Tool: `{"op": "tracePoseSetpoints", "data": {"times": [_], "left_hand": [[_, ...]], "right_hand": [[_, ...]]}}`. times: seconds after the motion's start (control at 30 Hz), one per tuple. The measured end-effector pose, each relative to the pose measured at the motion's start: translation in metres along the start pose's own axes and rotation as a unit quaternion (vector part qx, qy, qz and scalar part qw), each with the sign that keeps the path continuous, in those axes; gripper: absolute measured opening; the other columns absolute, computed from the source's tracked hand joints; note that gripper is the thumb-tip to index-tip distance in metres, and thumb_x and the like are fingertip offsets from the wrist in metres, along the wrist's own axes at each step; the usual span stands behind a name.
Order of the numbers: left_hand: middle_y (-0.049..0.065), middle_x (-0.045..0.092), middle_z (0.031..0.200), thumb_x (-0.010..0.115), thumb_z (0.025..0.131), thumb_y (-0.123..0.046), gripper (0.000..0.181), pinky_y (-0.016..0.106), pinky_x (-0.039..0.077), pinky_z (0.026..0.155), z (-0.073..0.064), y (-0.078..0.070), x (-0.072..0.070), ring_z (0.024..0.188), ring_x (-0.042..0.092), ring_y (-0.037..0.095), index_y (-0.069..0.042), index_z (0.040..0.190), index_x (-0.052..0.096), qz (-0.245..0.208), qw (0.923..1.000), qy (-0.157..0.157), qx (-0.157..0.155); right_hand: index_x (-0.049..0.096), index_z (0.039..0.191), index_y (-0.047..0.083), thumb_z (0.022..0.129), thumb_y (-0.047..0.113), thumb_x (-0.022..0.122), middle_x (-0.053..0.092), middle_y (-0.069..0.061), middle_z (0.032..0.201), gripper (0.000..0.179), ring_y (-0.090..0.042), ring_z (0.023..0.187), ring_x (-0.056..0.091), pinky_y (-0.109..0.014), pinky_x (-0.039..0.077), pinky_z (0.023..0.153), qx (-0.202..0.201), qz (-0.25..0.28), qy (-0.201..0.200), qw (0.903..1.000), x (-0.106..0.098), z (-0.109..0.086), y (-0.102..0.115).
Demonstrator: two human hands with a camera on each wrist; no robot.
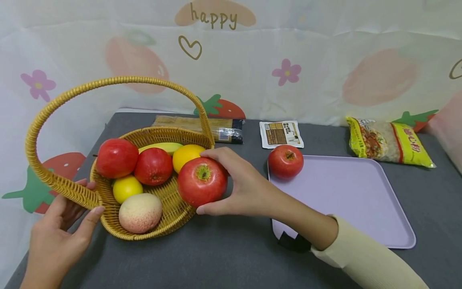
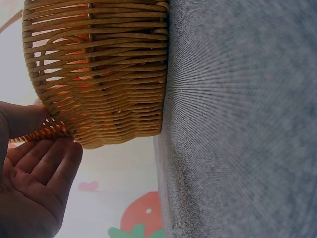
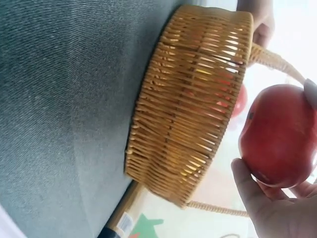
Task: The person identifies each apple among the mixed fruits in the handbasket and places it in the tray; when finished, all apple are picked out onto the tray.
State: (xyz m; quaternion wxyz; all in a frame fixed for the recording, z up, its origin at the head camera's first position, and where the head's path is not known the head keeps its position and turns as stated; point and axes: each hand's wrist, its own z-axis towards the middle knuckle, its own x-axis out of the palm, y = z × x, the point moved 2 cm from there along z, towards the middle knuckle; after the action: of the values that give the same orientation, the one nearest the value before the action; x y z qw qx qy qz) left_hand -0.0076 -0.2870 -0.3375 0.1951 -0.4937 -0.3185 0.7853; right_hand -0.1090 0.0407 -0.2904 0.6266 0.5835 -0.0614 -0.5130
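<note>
My right hand [image 1: 238, 186] grips a red apple [image 1: 202, 182] between thumb and fingers, over the right rim of the wicker basket [image 1: 173, 228]. In the right wrist view that apple [image 3: 280, 136] is beside the basket's rim, above the table. My left hand [image 1: 59, 233] pinches the base of the basket's handle [image 1: 77, 192] at the left side; the left wrist view shows its fingers [image 2: 49, 163] against the wicker. Inside the basket lie two red apples [image 1: 117, 158], a banana [image 1: 160, 147], an orange [image 1: 187, 156], a yellow lemon-like fruit [image 1: 127, 188] and a peach [image 1: 140, 212].
A lilac tray [image 1: 343, 200] lies to the right with another red apple [image 1: 286, 161] at its back left corner. Along the back are a pack of noodles [image 1: 223, 130], a white packet [image 1: 281, 134] and a yellow bag [image 1: 390, 142]. A printed cloth hangs behind the table.
</note>
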Motion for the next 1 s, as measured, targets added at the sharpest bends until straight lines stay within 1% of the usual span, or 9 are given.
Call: {"op": "tracePoseSetpoints", "data": {"times": [0.23,0.53,0.67,0.77,1.0], "left_hand": [[0.013,0.061,0.135,0.078,0.087,-0.005,0.066,0.002,0.04,0.086,0.0,0.0,0.0,0.108,0.048,-0.019,-0.007,0.147,0.049,0.008,1.0,0.002,0.0],[0.013,0.061,0.135,0.078,0.087,-0.003,0.066,0.002,0.04,0.086,0.0,-0.001,-0.001,0.109,0.049,-0.018,-0.005,0.146,0.05,0.003,1.0,-0.001,0.004],[0.013,0.061,0.135,0.078,0.087,-0.004,0.065,0.002,0.04,0.086,0.0,-0.001,-0.001,0.108,0.048,-0.019,-0.005,0.145,0.05,0.005,1.0,-0.001,0.004],[0.013,0.061,0.135,0.079,0.087,-0.004,0.065,0.002,0.04,0.086,0.0,-0.001,-0.001,0.108,0.049,-0.019,-0.004,0.145,0.05,0.005,1.0,-0.002,0.005],[0.014,0.061,0.134,0.079,0.086,-0.002,0.065,0.002,0.04,0.086,0.0,0.0,-0.001,0.108,0.05,-0.018,-0.005,0.145,0.051,0.0,0.9999,-0.003,0.01]], "right_hand": [[0.048,0.14,0.014,0.071,0.023,0.093,0.049,0.006,0.137,0.083,-0.011,0.119,0.05,-0.031,0.057,0.087,0.018,0.015,-0.012,0.9997,-0.006,-0.011,-0.004],[0.05,0.139,0.015,0.07,0.025,0.095,0.052,0.007,0.133,0.083,-0.012,0.115,0.054,-0.035,0.057,0.087,0.037,0.012,-0.028,0.9988,-0.012,-0.024,-0.008],[0.05,0.14,0.014,0.07,0.026,0.094,0.053,0.006,0.133,0.084,-0.013,0.114,0.055,-0.035,0.057,0.088,0.042,0.004,-0.035,0.9985,-0.015,-0.031,-0.009],[0.05,0.14,0.016,0.07,0.025,0.094,0.053,0.007,0.133,0.084,-0.012,0.114,0.055,-0.033,0.057,0.088,0.05,0.002,-0.04,0.9979,-0.017,-0.036,-0.009],[0.051,0.139,0.017,0.069,0.022,0.095,0.053,0.009,0.132,0.083,-0.011,0.114,0.056,-0.035,0.057,0.09,0.066,0.02,-0.051,0.9963,-0.021,-0.046,-0.011]]}}
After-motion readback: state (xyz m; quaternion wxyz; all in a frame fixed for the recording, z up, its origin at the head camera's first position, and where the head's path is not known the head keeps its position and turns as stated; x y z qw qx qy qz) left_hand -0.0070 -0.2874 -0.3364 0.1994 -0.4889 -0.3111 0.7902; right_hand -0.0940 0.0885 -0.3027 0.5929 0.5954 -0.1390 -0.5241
